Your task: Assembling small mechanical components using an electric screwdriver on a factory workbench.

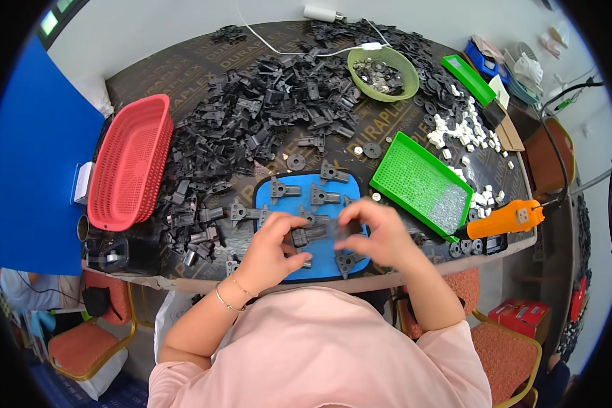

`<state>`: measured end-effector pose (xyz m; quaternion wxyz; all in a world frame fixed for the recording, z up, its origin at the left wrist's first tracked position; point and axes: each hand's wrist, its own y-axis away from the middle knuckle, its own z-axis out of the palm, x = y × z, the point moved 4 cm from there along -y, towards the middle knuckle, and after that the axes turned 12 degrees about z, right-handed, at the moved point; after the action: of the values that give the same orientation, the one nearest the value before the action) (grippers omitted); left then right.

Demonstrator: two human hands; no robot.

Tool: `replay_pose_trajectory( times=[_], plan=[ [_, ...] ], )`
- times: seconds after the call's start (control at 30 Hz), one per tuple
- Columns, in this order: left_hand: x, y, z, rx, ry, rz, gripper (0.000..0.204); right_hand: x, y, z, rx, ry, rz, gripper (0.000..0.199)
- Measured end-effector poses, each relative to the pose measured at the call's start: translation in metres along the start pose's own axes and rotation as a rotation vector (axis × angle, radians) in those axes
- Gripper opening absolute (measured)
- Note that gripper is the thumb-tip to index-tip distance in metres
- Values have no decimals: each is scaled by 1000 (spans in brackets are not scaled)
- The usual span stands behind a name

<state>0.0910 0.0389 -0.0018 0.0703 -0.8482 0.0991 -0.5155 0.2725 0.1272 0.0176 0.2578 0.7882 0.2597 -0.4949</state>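
Note:
My left hand point(270, 250) is closed, thumb and fingers pinching a black plastic bracket-like part point(309, 234) above a blue mat point(292, 267). Just to its right, my right hand point(382, 238) curls its fingers around a small dark piece, smeared by motion; its kind is hidden. The two hands nearly meet. Several similar black parts lie on the mat around them, among them one at the upper left point(283, 190), one at the top point(332, 173) and one under my right hand point(347, 263).
A large heap of black parts point(258, 109) covers the table's middle. At left stands a red basket point(132, 163); at right, a green tray point(404, 173) of small silvery pieces and an orange power screwdriver point(506, 219). A yellow-green basket point(411, 78) and white pieces point(455, 129) lie farther back.

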Motion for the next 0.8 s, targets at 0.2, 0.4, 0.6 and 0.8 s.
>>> replay_pose_trajectory(
  times=[0.2,0.4,0.6,0.8],
  plan=[
    [2,4,4,-30,263,-118,65,-31,-4,33,134,417,-450,46],
    [18,8,1,-100,256,-23,65,-32,-6,37,69,356,-370,47],
    [-1,16,3,13,674,-133,55,-42,-3,36,121,363,-421,45],
    [9,13,-2,212,716,21,56,17,-4,49,-201,-546,231,27]
  ],
)
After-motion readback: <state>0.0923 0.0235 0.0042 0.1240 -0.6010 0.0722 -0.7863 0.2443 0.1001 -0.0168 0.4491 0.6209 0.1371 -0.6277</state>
